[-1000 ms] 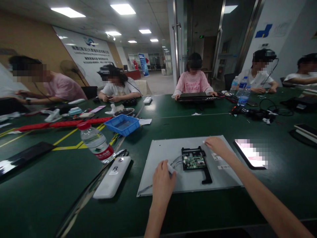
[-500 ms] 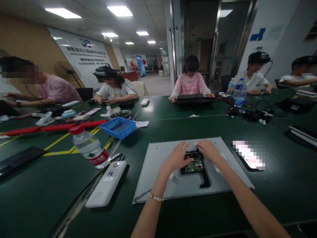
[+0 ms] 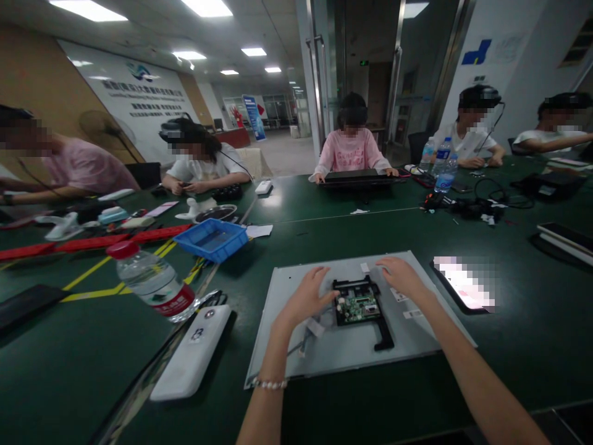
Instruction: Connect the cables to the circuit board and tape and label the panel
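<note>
A flat silver-grey panel (image 3: 287,281) lies on the table in front of me. On its middle rests a black plastic frame (image 3: 384,334) holding a green circuit board (image 3: 357,306). My left hand (image 3: 308,298) is over the panel's left part, fingers spread, its thumb tip at the frame's left edge. My right hand (image 3: 405,278) is on the other side, fingers stretched and apart from the board, holding nothing. A small white label (image 3: 365,267) sits above the frame. Near my left wrist, a thin grey cable (image 3: 296,347) runs across the panel.
Left of the panel are a white power bank (image 3: 192,352), a water bottle (image 3: 155,281) and a blue tray (image 3: 210,240). A lit phone (image 3: 464,284) lies to the right. Across the table a person (image 3: 352,148) holds a dark flat panel (image 3: 359,179); other people sit alongside.
Both my hands have moved apart, away from the frame and board, uncovering more of them. My right fingers have left the frame's top edge. The view has shifted slightly.
</note>
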Available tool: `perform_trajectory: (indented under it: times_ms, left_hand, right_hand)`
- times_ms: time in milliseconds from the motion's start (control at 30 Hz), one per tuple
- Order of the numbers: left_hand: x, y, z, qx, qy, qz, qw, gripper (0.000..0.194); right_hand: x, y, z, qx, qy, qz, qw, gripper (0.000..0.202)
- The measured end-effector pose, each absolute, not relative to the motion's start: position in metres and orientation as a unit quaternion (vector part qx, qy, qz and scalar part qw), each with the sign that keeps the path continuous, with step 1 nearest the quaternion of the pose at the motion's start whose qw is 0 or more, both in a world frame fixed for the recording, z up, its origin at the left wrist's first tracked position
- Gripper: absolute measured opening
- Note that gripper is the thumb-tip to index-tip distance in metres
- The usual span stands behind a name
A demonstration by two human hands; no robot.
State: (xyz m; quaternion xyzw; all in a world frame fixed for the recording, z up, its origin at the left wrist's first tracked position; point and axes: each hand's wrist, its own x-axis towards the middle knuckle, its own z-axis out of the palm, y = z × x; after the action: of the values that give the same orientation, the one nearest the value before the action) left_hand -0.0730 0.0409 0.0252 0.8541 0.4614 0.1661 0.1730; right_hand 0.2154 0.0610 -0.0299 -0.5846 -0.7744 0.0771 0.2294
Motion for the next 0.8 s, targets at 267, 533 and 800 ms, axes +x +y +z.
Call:
perform_trajectory:
  times_ms: [267, 533, 800]
  left_hand:
    - [-0.121, 0.046, 0.032, 0.799, 0.557, 0.048, 0.222, 0.032]
    - [-0.113, 0.043, 0.036, 0.792, 0.563, -0.019, 0.237, 0.028]
    - [-0.121, 0.051, 0.034, 0.765, 0.621, 0.025, 0.172, 0.027]
  right_hand:
    - [0.204, 0.060, -0.027, -0.556, -0.794, 0.078, 0.233, 0.030]
    - [0.192, 0.063, -0.031, -0.545, -0.809, 0.058, 0.212, 0.021]
    - [0.205, 0.063, -0.023, -0.594, -0.770, 0.045, 0.228, 0.025]
